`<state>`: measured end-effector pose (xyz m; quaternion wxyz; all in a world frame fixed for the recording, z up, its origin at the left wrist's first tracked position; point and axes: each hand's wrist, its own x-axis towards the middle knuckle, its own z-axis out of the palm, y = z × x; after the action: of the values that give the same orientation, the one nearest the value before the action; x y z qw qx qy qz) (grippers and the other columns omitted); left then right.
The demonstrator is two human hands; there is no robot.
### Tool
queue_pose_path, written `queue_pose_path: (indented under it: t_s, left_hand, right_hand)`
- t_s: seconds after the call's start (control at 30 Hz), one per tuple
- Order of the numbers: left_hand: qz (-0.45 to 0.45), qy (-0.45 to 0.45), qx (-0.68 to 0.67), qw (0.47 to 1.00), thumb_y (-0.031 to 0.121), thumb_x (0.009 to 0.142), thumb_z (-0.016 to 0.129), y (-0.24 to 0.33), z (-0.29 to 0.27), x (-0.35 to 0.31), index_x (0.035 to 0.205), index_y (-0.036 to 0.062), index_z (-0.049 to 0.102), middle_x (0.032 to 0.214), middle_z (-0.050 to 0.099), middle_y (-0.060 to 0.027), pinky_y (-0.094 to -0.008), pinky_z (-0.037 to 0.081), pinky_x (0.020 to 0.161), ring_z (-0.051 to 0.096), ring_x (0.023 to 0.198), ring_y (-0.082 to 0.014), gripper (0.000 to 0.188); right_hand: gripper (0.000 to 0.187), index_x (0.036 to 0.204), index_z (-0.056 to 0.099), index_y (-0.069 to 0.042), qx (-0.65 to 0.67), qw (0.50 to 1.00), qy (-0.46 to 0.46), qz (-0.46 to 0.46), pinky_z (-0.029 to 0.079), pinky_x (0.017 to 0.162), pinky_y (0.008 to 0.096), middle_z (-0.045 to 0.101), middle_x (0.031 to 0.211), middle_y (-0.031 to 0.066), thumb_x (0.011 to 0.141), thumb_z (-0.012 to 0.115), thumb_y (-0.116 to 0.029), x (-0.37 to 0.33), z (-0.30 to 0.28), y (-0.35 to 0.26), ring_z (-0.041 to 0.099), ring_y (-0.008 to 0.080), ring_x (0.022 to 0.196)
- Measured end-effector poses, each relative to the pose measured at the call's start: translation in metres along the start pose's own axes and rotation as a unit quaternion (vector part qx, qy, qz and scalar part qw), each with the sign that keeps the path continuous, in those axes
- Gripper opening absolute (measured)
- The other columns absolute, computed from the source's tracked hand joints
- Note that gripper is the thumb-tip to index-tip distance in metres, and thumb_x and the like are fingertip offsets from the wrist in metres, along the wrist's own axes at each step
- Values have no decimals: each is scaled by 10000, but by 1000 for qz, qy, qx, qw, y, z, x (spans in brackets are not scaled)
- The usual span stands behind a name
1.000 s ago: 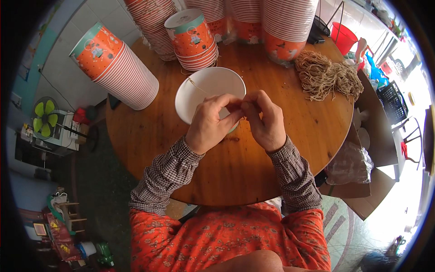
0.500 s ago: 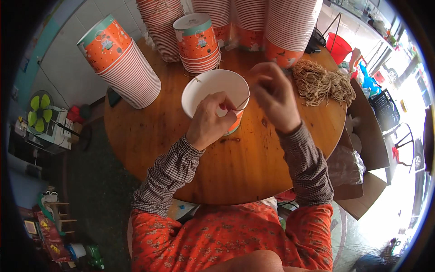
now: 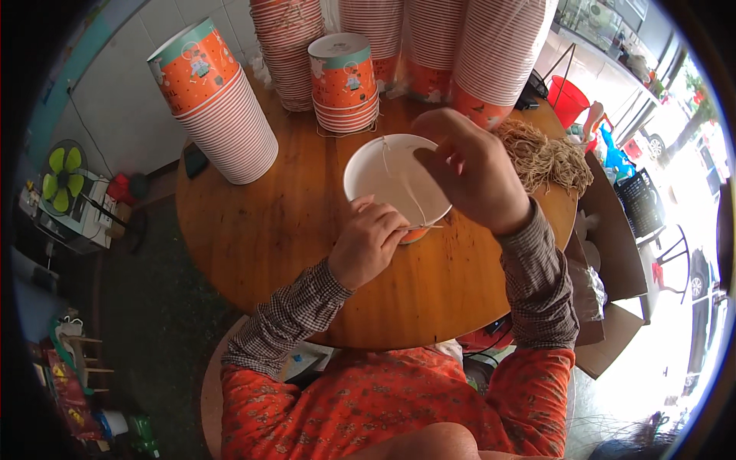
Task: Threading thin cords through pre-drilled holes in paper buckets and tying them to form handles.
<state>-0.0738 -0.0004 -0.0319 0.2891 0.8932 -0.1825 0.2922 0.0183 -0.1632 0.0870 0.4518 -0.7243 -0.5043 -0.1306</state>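
A paper bucket (image 3: 376,170), white inside and orange outside, stands on the round wooden table with its mouth tilted towards me. A thin string (image 3: 400,178) runs across its mouth from the far rim to the near rim. My left hand (image 3: 372,239) is closed at the near rim, pinching a thin tan cord (image 3: 429,227) whose end sticks out to the right. Over the bucket's right rim hovers my right hand (image 3: 477,170), fingers bent, thumb apart from the forefinger, with nothing visible between them.
A tall leaning stack of upturned paper buckets (image 3: 230,126) stands at left, and a short stack (image 3: 343,73) behind the bucket. Several tall stacks (image 3: 502,54) line the back. A heap of tan strings (image 3: 540,157) lies at right, near an open cardboard box (image 3: 617,253).
The bucket has shifted right and nearer to me. My left hand has gone down along the near rim; my right hand has come lower. The string across the mouth now shows.
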Motion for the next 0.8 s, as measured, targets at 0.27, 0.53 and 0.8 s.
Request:
queue_pose_path:
  t_s: [0.27, 0.53, 0.8]
  left_hand:
    - [-19, 200, -51, 978, 37, 816, 697, -36, -14, -12, 913, 52, 613, 871, 631, -52, -414, 450, 899, 610, 821, -242, 129]
    - [-83, 283, -225, 929, -11, 861, 656, -69, -7, -18, 1001, 3, 594, 1022, 614, -103, -331, 472, 912, 606, 982, -237, 154]
    - [-89, 213, -131, 964, 35, 864, 612, -73, -20, -17, 1366, 32, 435, 1366, 457, -162, -404, 398, 1029, 450, 1259, -317, 531]
  right_hand:
    - [232, 1050, 578, -46, -146, 974, 141, 102, 506, 652, 346, 602, 995, 136, 833, 658, -68, -32, 20, 34, 625, 301, 772]
    - [201, 1081, 544, 11, 290, 907, 135, 273, 484, 498, 223, 648, 830, 71, 920, 621, -83, -53, 79, 71, 609, 109, 619]
    - [156, 982, 566, -43, 0, 966, 256, 35, 475, 597, 242, 616, 939, 33, 857, 628, 28, 23, 51, 100, 609, 111, 724]
